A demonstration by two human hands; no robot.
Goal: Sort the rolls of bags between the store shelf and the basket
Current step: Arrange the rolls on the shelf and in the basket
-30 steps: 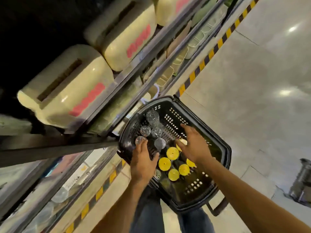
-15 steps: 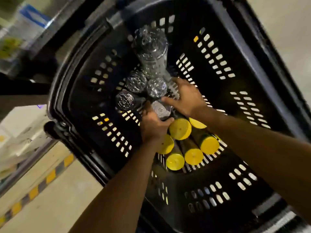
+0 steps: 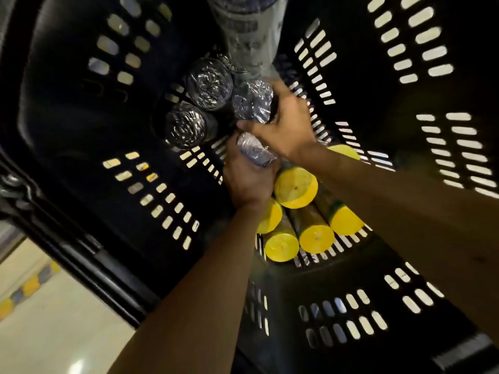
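Gripping silver-wrapped rolls inside basket (image 3: pixel 81 130) | left hand (image 3: pixel 247 182) curled round near roll (image 3: pixel 255 151); right hand (image 3: pixel 289 125) clasps next roll (image 3: pixel 252 102), just beyond | both stand on end; axes toward rim

Rolls (image 3: pixel 295 187) upright in basket (image 3: pixel 151 190)

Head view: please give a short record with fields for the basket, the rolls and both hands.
basket: black, slotted walls
yellow rolls: clustered, ends toward camera, near side
clear-wrapped rolls: clustered, ends toward camera, far side
left hand: grips one clear-wrapped roll
right hand: grips another clear-wrapped roll, just beyond it
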